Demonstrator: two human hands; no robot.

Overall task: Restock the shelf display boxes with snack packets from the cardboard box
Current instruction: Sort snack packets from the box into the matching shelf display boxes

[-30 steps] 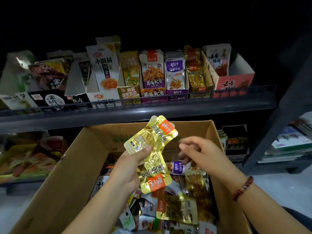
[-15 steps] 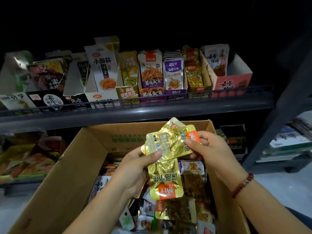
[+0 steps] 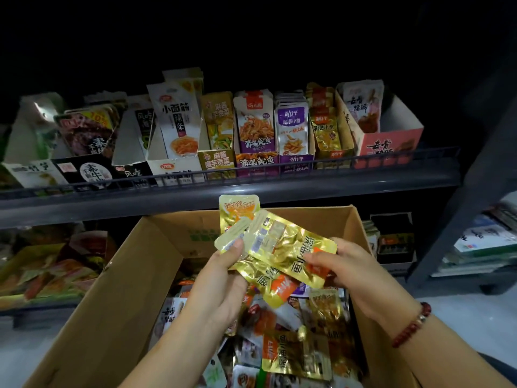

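Above the open brown cardboard box [image 3: 117,289], I hold a fan of shiny gold foil snack packets [image 3: 282,247]. My left hand [image 3: 223,278] pinches the fan's lower left edge, thumb on top; my right hand [image 3: 349,267] pinches the topmost packet's right end (a red bead bracelet [image 3: 411,323] circles that wrist). Loose mixed packets [image 3: 293,354] fill the box below. The printed card display boxes [image 3: 251,161] stand in 1 row on the grey metal shelf [image 3: 195,197] beyond, well apart from my hands.
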